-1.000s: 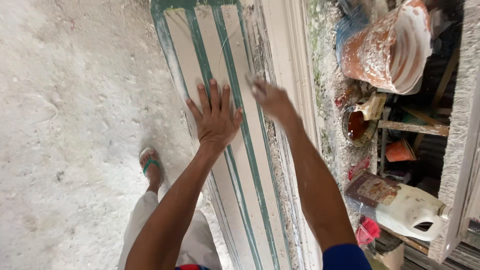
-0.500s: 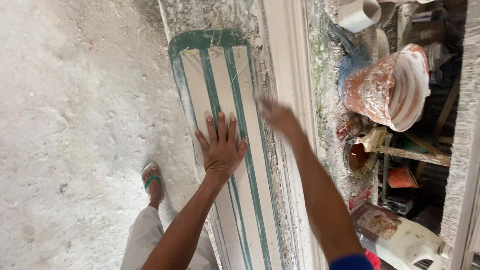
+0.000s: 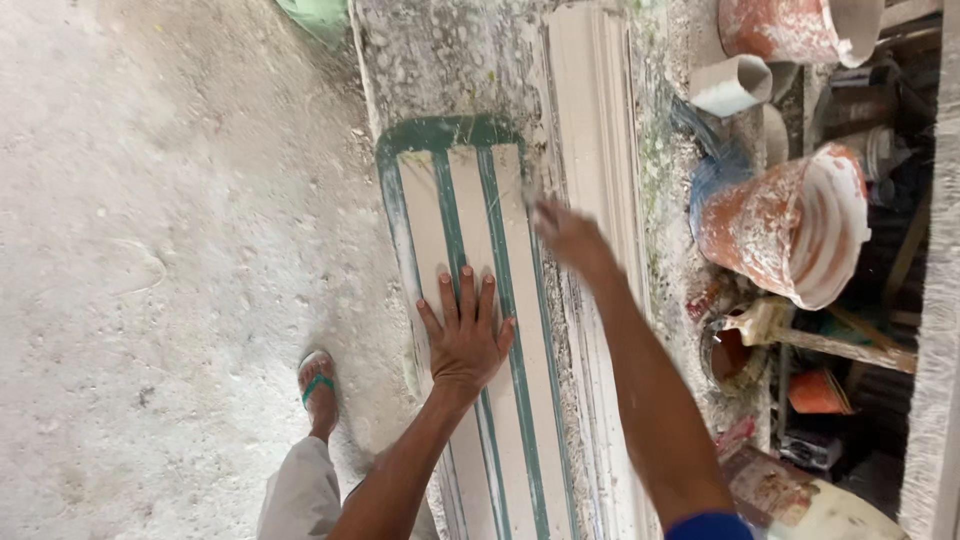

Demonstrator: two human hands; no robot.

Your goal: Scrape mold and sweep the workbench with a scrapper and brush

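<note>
Two hands on a long green-striped mould

The left hand [image 3: 465, 340] lies flat, fingers spread wide, on the cream mould [image 3: 470, 250] that runs along the plaster-crusted surface [image 3: 440, 60]. The right hand [image 3: 565, 235], blurred, hovers at the mould's right edge; its grip cannot be told. A plaster-caked bucket [image 3: 790, 225] lies tipped nearby.
</note>
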